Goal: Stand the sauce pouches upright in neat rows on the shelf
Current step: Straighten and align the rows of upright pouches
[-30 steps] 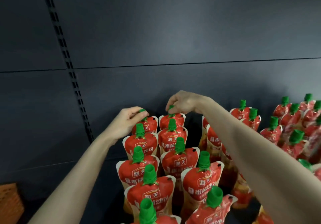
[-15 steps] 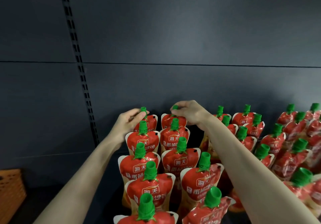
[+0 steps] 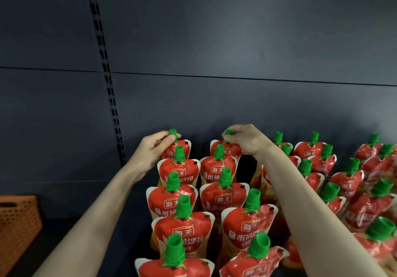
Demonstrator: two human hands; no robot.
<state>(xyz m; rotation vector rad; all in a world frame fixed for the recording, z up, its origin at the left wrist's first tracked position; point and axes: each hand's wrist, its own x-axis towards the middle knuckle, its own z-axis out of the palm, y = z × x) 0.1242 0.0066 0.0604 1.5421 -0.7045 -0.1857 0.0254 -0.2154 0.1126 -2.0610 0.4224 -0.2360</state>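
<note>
Red tomato-shaped foil sauce pouches [image 3: 182, 227] with green screw caps stand upright in front-to-back rows on the dark shelf [image 3: 64, 231], against a dark grey back panel [image 3: 214, 40]. Labels read 海天 and 番茄沙司. The left hand [image 3: 153, 149] pinches the cap of the rearmost left-row pouch [image 3: 183, 150]. The right hand [image 3: 247, 140] pinches the cap of the rearmost second-row pouch [image 3: 233, 149]. More pouches at right, some tilted. Slotted black upright [image 3: 105, 62] at left, orange woven basket [image 3: 17, 218] at bottom left.
</note>
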